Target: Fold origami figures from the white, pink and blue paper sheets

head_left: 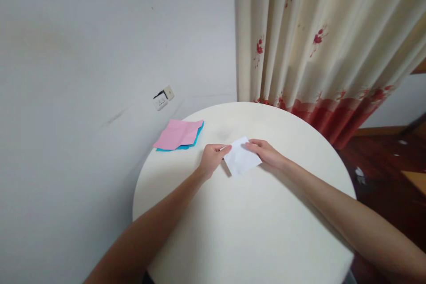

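Observation:
A small sheet of white paper point(242, 158) is held tilted just above the round white table point(239, 226). My left hand point(212, 158) pinches its left edge, thumb on top. On the opposite side, my right hand point(264, 151) grips the paper's upper right part, its thumb lying across the face. The fingers beneath the sheet are hidden. To the left of my left hand lies a pink sheet of paper point(179, 134), creased, on top of a blue sheet point(200, 132) that shows along its right and lower edges.
A white wall with sockets point(161, 101) stands close on the table's left and back. A cream curtain with red flowers point(286, 44) hangs behind the right side. Small white litter point(359, 172) lies on the dark floor to the right.

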Action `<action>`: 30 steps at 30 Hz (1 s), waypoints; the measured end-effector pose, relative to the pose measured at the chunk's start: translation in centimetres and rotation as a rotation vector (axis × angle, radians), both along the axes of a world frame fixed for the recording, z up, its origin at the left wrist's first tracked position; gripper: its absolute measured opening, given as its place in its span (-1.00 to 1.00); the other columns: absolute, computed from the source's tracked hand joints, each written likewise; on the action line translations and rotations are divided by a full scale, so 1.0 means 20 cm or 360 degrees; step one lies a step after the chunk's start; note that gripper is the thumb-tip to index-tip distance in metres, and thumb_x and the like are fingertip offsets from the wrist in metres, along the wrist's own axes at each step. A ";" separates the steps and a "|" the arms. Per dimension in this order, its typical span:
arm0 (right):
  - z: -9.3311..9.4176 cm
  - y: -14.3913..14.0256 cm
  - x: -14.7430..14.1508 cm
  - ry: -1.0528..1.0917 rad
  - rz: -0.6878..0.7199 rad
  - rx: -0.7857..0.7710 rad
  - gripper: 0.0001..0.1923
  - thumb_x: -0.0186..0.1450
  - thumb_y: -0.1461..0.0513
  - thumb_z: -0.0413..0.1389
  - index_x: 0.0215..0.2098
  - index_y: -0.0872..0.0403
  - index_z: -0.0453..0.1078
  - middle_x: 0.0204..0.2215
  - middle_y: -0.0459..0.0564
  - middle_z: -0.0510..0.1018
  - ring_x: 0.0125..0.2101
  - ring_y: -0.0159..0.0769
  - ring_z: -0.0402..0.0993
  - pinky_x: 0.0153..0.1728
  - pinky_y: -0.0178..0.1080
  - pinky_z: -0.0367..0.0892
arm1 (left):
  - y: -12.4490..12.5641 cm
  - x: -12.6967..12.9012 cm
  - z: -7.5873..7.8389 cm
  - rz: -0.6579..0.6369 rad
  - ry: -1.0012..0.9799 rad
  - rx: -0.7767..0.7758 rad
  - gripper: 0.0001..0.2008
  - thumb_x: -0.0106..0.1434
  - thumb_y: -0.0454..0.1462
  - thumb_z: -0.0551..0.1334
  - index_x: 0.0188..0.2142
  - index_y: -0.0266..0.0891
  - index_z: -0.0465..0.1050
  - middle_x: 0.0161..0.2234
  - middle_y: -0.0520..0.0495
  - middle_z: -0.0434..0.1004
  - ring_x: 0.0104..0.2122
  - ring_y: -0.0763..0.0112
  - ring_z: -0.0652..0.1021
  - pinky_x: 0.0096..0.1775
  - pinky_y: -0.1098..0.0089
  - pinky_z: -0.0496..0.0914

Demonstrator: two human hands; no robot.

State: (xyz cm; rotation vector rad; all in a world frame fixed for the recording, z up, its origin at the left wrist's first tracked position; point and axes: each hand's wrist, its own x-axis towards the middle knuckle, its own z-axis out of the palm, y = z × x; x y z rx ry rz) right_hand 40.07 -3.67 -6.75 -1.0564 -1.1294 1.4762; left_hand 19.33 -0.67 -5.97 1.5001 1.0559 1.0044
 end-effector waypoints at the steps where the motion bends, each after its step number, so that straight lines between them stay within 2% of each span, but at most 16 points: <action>1: -0.01 0.00 0.00 -0.0049 0.0053 -0.0007 -0.52 0.00 -0.03 0.36 -0.31 0.18 0.50 -0.43 0.09 0.60 -0.44 -0.27 0.50 -0.43 -0.29 0.34 | 0.00 0.00 0.00 0.0027 -0.0008 0.0023 -0.67 0.09 -0.06 0.36 -0.33 -0.31 0.65 -0.35 -0.15 0.66 -0.38 0.24 0.59 -0.32 0.36 0.41; 3: -0.03 0.01 0.00 -0.0211 0.0023 0.0044 -0.56 -0.04 0.00 0.37 -0.43 0.20 0.49 -0.54 0.02 0.56 -0.53 -0.32 0.44 -0.50 -0.31 0.27 | 0.01 -0.01 0.00 0.0018 -0.0006 0.0015 -0.69 0.06 -0.09 0.39 -0.33 -0.31 0.63 -0.33 -0.16 0.66 -0.38 0.25 0.60 -0.33 0.37 0.41; 4: -0.04 0.01 0.00 -0.0300 -0.0038 0.0092 -0.58 -0.04 0.01 0.37 -0.48 0.20 0.47 -0.58 -0.02 0.53 -0.57 -0.36 0.40 -0.54 -0.33 0.22 | 0.02 -0.02 0.00 -0.0054 0.0005 -0.0035 -0.69 0.03 -0.11 0.42 -0.31 -0.31 0.63 -0.32 -0.17 0.66 -0.38 0.25 0.60 -0.33 0.37 0.41; 8: -0.06 0.01 -0.01 -0.0514 -0.0168 0.0271 -0.66 -0.01 0.04 0.32 -0.52 0.17 0.47 -0.64 -0.10 0.47 -0.62 -0.42 0.30 -0.61 -0.36 0.12 | 0.03 -0.06 -0.01 -0.0571 0.0111 -0.0382 -0.60 -0.06 -0.16 0.49 -0.23 -0.30 0.61 -0.28 -0.20 0.66 -0.36 0.22 0.62 -0.27 0.32 0.44; 11: -0.04 -0.01 -0.03 -0.0541 -0.0139 0.0336 -0.69 0.03 0.06 0.30 -0.50 0.17 0.48 -0.61 -0.08 0.49 -0.61 -0.42 0.30 -0.60 -0.36 0.15 | 0.02 -0.07 -0.02 -0.0696 0.0238 -0.0444 -0.63 -0.04 -0.14 0.47 -0.26 -0.32 0.63 -0.27 -0.20 0.66 -0.33 0.19 0.62 -0.25 0.31 0.43; 13: -0.02 -0.01 -0.04 -0.0488 -0.0124 0.0352 -0.68 0.01 0.07 0.32 -0.43 0.17 0.50 -0.54 -0.06 0.54 -0.56 -0.38 0.37 -0.57 -0.35 0.22 | 0.02 -0.06 -0.03 -0.0623 0.0266 -0.0423 -0.64 -0.04 -0.12 0.47 -0.30 -0.33 0.63 -0.29 -0.20 0.66 -0.35 0.19 0.62 -0.27 0.31 0.42; 17: 0.00 -0.01 -0.02 -0.0329 -0.0133 0.0317 -0.50 -0.10 0.11 0.40 -0.22 0.16 0.49 -0.37 -0.01 0.61 -0.42 -0.30 0.48 -0.42 -0.30 0.35 | 0.01 -0.03 -0.03 -0.0347 0.0100 -0.0351 -0.59 -0.08 -0.10 0.48 -0.31 -0.36 0.63 -0.30 -0.23 0.66 -0.35 0.19 0.61 -0.26 0.30 0.42; 21: 0.00 -0.01 -0.03 -0.0234 -0.0205 0.0197 -0.56 -0.13 0.10 0.41 -0.39 0.18 0.45 -0.49 -0.01 0.58 -0.49 -0.31 0.47 -0.46 -0.30 0.34 | -0.02 -0.01 -0.03 -0.0321 0.0038 -0.0409 -0.55 -0.11 -0.11 0.51 -0.27 -0.37 0.62 -0.25 -0.26 0.65 -0.31 0.16 0.62 -0.25 0.29 0.44; 25: 0.00 -0.02 -0.07 0.0009 -0.0308 0.0096 -0.50 -0.12 0.07 0.41 -0.30 0.16 0.46 -0.43 0.05 0.62 -0.48 -0.27 0.49 -0.45 -0.26 0.36 | -0.04 0.02 -0.05 -0.0249 -0.0124 -0.0428 -0.52 -0.10 -0.12 0.51 -0.20 -0.34 0.61 -0.18 -0.26 0.64 -0.26 0.15 0.62 -0.21 0.27 0.46; 27: -0.01 -0.03 -0.09 -0.0022 -0.0222 0.0094 -0.51 -0.10 0.04 0.39 -0.31 0.17 0.48 -0.44 0.04 0.60 -0.50 -0.33 0.45 -0.49 -0.30 0.30 | -0.04 0.03 -0.06 -0.0124 -0.0261 -0.0390 -0.51 -0.10 -0.11 0.51 -0.20 -0.35 0.60 -0.15 -0.27 0.63 -0.23 0.13 0.62 -0.17 0.24 0.47; 30: -0.03 -0.03 -0.09 -0.0261 -0.0111 0.0158 -0.58 -0.08 0.00 0.36 -0.47 0.18 0.48 -0.58 -0.06 0.51 -0.60 -0.45 0.27 -0.59 -0.36 0.11 | -0.03 0.05 -0.06 0.0020 -0.0372 -0.0351 -0.49 -0.13 -0.11 0.52 -0.21 -0.37 0.60 -0.14 -0.29 0.62 -0.21 0.10 0.62 -0.13 0.20 0.47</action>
